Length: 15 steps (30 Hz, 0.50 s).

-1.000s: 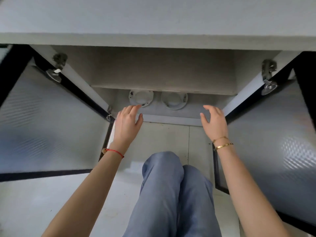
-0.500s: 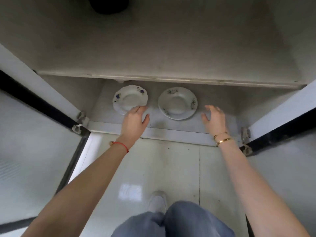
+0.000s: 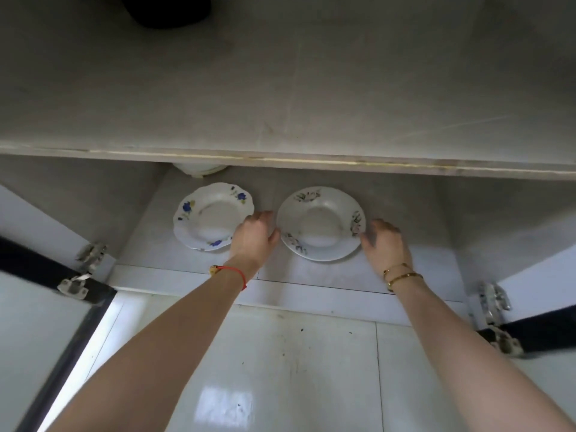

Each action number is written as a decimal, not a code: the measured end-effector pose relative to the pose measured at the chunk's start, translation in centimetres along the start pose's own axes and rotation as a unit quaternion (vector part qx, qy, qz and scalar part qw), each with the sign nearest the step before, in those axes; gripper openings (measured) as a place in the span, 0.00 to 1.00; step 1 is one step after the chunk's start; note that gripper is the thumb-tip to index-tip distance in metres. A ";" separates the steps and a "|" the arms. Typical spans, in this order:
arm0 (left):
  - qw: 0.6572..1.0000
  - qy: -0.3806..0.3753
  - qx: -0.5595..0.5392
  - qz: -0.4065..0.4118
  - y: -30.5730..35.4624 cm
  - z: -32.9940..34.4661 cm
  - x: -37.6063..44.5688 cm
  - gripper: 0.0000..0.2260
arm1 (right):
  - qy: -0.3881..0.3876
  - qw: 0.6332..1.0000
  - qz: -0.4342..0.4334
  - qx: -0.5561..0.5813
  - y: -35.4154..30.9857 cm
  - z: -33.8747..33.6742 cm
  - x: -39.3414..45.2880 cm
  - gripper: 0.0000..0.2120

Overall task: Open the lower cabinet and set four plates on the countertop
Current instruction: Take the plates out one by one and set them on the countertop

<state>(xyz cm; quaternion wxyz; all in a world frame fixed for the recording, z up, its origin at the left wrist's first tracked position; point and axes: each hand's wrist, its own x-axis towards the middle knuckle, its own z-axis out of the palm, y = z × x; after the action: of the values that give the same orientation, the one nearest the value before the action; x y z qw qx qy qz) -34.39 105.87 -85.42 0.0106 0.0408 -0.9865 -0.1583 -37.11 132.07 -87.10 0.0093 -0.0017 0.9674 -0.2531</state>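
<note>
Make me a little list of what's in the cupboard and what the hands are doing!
cupboard doors: both open
bottom shelf: two plates side by side
left plate: wavy rim, blue flowers
right plate: round rim, pale flowers
behind left plate: a white thing, mostly hidden
left hand: at right plate's left edge, fingers curled
right hand: at right plate's right edge, fingers curled
grip: cannot tell if closed yet
plates on countertop: none visible

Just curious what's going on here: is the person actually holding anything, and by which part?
Both hands are at the right plate: left hand on its left rim, right hand on its right rim. Whether they grip it yet cannot be told.
</note>
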 end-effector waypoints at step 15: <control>0.997 -0.074 0.003 -0.032 -0.2 2.7 2.1 0.15 | -0.013 0.999 0.029 0.009 0.6 2.0 1.9 0.14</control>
<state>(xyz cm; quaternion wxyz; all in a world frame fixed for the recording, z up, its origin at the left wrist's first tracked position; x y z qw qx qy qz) -36.52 106.33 -88.08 -0.0679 0.0601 -0.9832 -0.1586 -39.02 131.57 -89.16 0.0290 0.0233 0.9646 -0.2609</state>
